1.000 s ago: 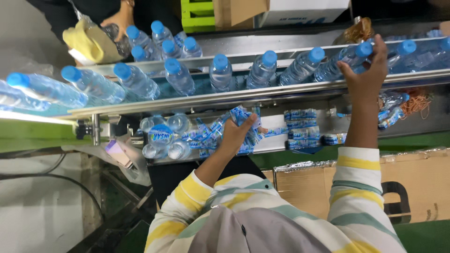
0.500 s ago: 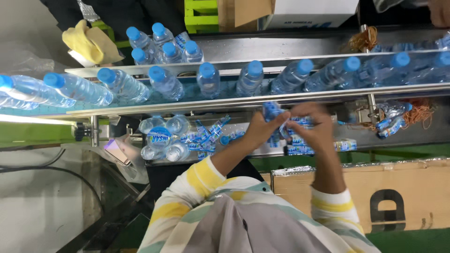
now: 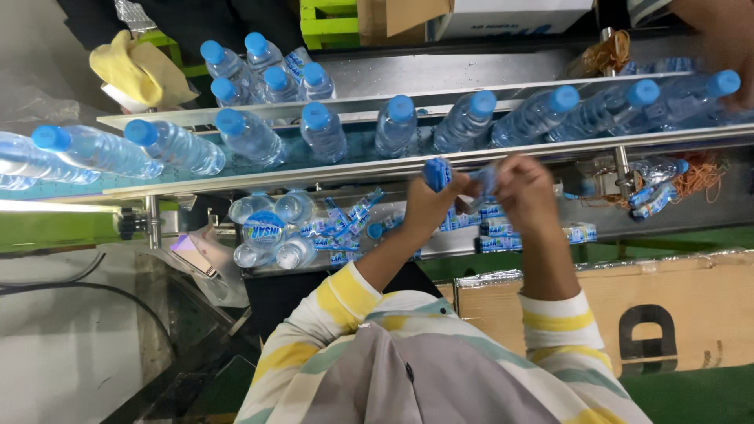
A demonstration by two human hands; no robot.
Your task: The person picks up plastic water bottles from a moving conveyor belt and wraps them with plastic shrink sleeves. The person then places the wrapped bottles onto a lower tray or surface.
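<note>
- Left hand (image 3: 428, 206) clenched around a small bottle with a blue cap (image 3: 437, 172), cap poking up above the fingers, just below the near rail of the conveyor (image 3: 503, 157).
- Right hand (image 3: 525, 187) closed too, pinching the other end of the same small thing (blurred, so the exact grip cannot be told); touching or nearly touching the left hand.
- Both wrists in striped sleeves (image 3: 561, 322), yellow, white and pale green.
- On the conveyor, a row of clear water bottles (image 3: 393, 126) lying tilted, blue caps towards the far side, spread from the left edge to the right edge.
- Behind the row, a cluster of upright bottles (image 3: 263, 67) near a yellow cloth (image 3: 137, 71).
- Under the conveyor, a tray (image 3: 440, 243) holding loose bottles (image 3: 267, 229) and scattered blue-and-white label sleeves (image 3: 349, 216), just left of the left hand.
- More label bundles (image 3: 577, 232) lying below the right hand.
- Cardboard box (image 3: 691, 314) at lower right, beside the right forearm.
- Another person's hand (image 3: 726, 39) at the top right corner, near the far bottles.
</note>
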